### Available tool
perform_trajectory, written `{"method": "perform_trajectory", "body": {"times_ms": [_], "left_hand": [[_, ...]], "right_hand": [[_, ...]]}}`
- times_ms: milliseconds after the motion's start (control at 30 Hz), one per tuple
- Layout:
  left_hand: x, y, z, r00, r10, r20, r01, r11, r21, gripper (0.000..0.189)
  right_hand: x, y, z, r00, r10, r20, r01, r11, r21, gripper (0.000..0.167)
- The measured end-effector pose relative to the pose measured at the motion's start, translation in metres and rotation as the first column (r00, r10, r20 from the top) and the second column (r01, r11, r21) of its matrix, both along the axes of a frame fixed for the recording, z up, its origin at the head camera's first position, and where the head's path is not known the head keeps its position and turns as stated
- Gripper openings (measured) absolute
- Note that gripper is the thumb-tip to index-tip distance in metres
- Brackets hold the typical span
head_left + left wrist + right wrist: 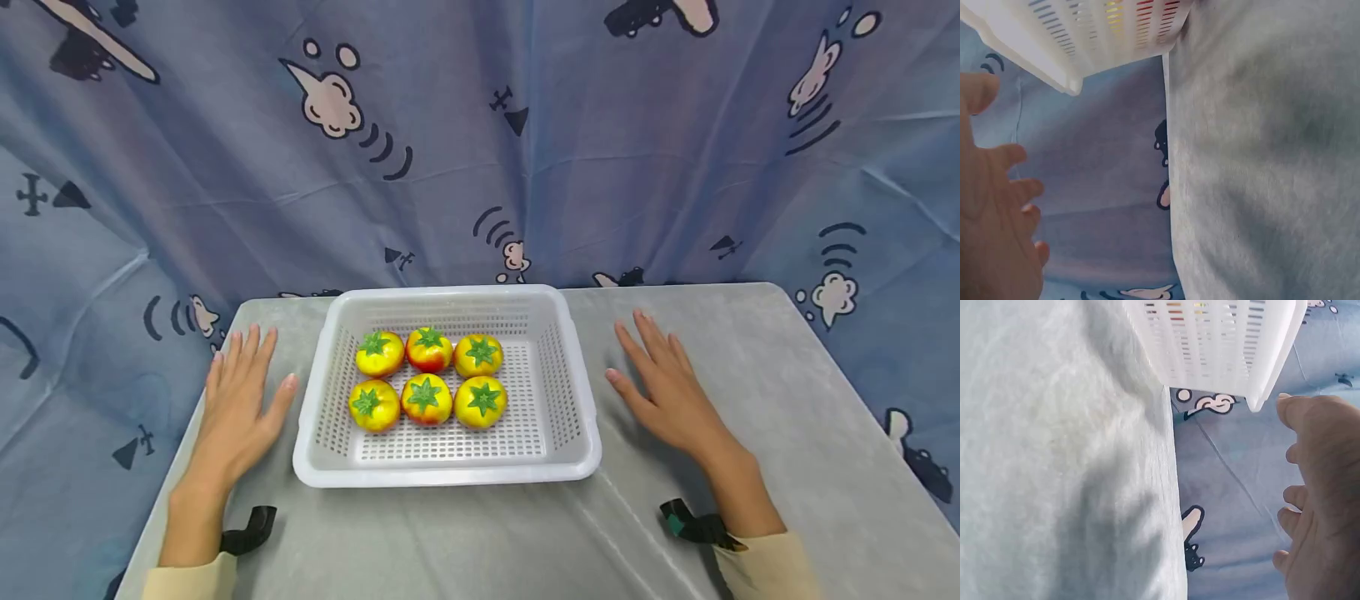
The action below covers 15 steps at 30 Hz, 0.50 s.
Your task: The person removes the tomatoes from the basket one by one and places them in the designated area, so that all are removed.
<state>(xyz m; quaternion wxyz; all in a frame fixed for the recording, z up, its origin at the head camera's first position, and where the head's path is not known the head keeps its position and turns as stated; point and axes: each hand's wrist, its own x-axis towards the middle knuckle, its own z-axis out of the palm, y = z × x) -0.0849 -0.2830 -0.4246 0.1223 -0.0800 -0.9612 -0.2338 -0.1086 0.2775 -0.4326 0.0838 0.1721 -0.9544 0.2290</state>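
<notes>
A white plastic basket (447,477) with slotted walls stands on the table between my two hands. Inside it, in two rows toward its left, sit several yellow-and-red tomatoes (427,398) with green star-shaped tops. My left hand (238,417) is spread palm down beside the basket's left wall, fingers straight and holding nothing. On the other side, my right hand (667,392) has its fingers extended, apart from the basket's right wall. Each wrist view shows the hand from below, with the basket's side (1110,37) near the thumb.
A grey cloth covers the table (450,542). Behind and around it hangs a blue patterned curtain (450,167). Black wrist mounts (250,531) are strapped to both wrists, just above pale sleeves (191,579).
</notes>
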Motion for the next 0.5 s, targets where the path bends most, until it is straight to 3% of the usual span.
{"method": "perform_trajectory", "body": {"times_ms": [100, 200, 333, 500], "left_hand": [[-0.001, 0.005, 0.001, 0.999, -0.023, -0.022, 0.024, 0.999, 0.042, 0.071], [-0.002, 0.011, 0.007, 0.999, -0.047, 0.0, 0.047, 0.996, 0.078, 0.073], [-0.005, 0.019, 0.018, 0.994, -0.076, 0.083, 0.059, 0.98, 0.192, 0.073], [-0.007, 0.026, 0.025, 0.969, -0.106, 0.224, 0.03, 0.947, 0.319, 0.077]], "right_hand": [[0.0, -0.002, 0.005, 1.0, 0.008, 0.002, -0.008, 1.0, 0.0, 0.07], [-0.001, -0.005, 0.013, 1.0, 0.029, -0.005, -0.029, 1.0, -0.003, 0.069], [0.001, -0.01, 0.023, 0.998, 0.054, -0.014, -0.054, 0.998, -0.016, 0.07], [0.0, -0.021, 0.038, 0.996, 0.086, 0.018, -0.086, 0.996, -0.006, 0.072]]}}
